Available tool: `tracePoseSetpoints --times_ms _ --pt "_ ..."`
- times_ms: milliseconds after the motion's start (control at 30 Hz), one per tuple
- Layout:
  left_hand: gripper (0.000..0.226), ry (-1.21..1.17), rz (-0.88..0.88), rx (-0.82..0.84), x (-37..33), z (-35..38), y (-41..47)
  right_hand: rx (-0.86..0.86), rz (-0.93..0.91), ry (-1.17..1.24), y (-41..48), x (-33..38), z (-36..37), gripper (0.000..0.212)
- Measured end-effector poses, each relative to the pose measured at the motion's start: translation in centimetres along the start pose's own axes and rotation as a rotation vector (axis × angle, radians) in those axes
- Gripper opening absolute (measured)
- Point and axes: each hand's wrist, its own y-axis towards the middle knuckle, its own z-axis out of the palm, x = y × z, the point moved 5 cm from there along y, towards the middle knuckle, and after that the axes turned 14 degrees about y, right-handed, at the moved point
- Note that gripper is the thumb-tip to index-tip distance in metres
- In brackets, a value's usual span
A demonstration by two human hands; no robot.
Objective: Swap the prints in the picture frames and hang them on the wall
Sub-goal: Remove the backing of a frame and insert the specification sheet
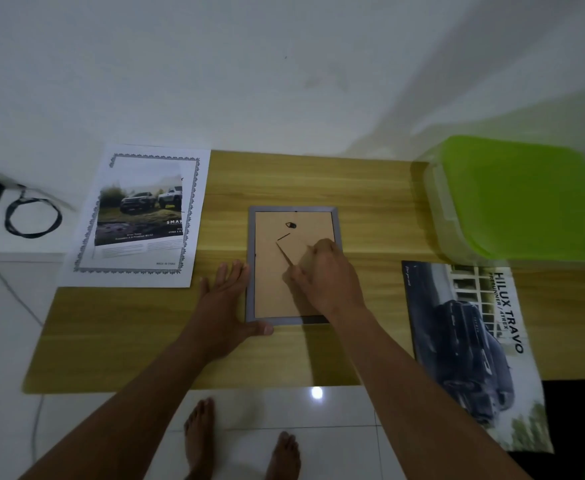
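frame face down on the table, backing being worked, nothing hung yet

a grey picture frame (291,265) lies face down in the middle of a wooden table (145,334), its brown backing board (270,282) showing, with a small hanger tab near the top edge. the right hand (324,275) rests on the backing, fingers bent around the fold-out stand flap (293,249); whether it is pinching the flap or only pressing on it cannot be told from here. the left hand (227,299) lies flat and open on the table against the frame's left edge, thumb along the bottom corner, steadying it.

two prints are loose. one, a bordered sheet with trucks (138,216), lies at the table's left rear corner, partly over the edge. the other, a dark truck poster (471,344), lies to the right of the frame and hangs over the table's front edge. a green plastic box (519,199) sits at the right rear. a black cable (31,216) lies on the white ledge to the left.

judging from this, both prints look to be out of their frames, so removal seems done. whether this frame already holds a print cannot be seen with it face down. only one frame is in view. the wall behind is bare, so closing the back and hanging remain.
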Motion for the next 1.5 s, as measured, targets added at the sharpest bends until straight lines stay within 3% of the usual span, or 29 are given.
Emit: tracePoseSetpoints --times_ms 167,300,467,833,1033,1233,1400,1500 --pt "0.131 0.002 0.009 0.002 -0.1 -0.2 0.0 0.006 0.053 0.071 -0.2 -0.4 -0.4 0.039" --pt "0.119 0.030 0.021 -0.003 -0.4 -0.4 -0.1 -0.018 0.054 0.141 -0.1 0.4 -0.5 0.040" --pt "0.129 0.062 0.011 0.018 -0.1 0.0 0.1 -0.089 0.068 0.160 1.5 1.2 -3.6 0.040" --pt "0.109 0.084 0.022 0.007 -0.1 0.4 0.0 -0.139 0.260 -0.077 9.0 -6.6 -10.4 0.042" --pt "0.111 0.074 0.002 0.012 -0.1 0.7 0.1 -0.104 0.203 -0.098 9.8 -9.4 -9.5 0.027" --pt "0.109 0.089 -0.002 -0.004 -0.2 0.8 0.0 0.011 0.167 -0.206 9.5 -10.8 -7.6 0.078" --pt "0.116 0.105 -0.009 0.022 -0.2 0.6 0.0 0.044 0.208 -0.216 9.4 -11.6 -7.7 0.079" --pt "0.120 0.091 0.000 0.025 -0.3 0.7 0.0 0.007 0.108 -0.200 8.0 -8.8 -7.3 0.067"
